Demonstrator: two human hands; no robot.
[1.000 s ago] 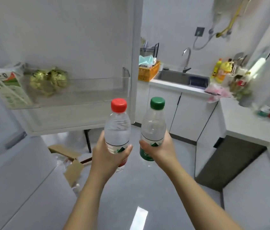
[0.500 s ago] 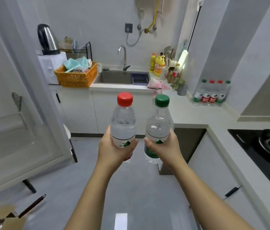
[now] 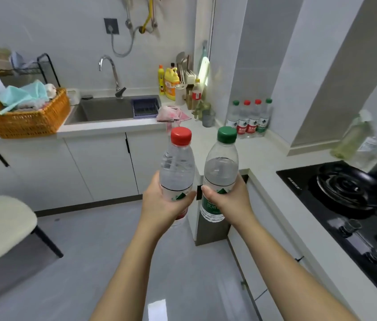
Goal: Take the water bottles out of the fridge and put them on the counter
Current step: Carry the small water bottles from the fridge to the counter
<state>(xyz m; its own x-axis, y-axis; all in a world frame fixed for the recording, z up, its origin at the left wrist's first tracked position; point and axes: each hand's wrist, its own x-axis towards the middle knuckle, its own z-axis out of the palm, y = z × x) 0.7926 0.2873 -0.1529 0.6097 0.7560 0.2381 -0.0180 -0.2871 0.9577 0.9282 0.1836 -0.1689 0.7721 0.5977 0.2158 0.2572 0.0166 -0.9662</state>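
Observation:
My left hand (image 3: pixel 163 205) grips a clear water bottle with a red cap (image 3: pixel 177 165), held upright in front of me. Beside it, my right hand (image 3: pixel 230 201) grips a water bottle with a green cap (image 3: pixel 221 167), also upright. Both bottles hang over the floor, short of the white counter (image 3: pixel 261 156). Several more water bottles (image 3: pixel 250 117) with red and green caps stand in a row in the counter's back corner against the wall. The fridge is out of view.
A sink (image 3: pixel 111 110) with a tap lies at the back, an orange basket (image 3: pixel 24 119) of cloths to its left. Detergent bottles (image 3: pixel 171 83) and a pink cloth (image 3: pixel 172 113) sit near the sink. A black gas hob (image 3: pixel 345 193) fills the counter at right. A cushioned stool (image 3: pixel 2 225) stands at left.
The view has swung right, away from the fridge door and toward the counter corner and hob. Both hands keep holding their bottles upright and have come closer to the counter.

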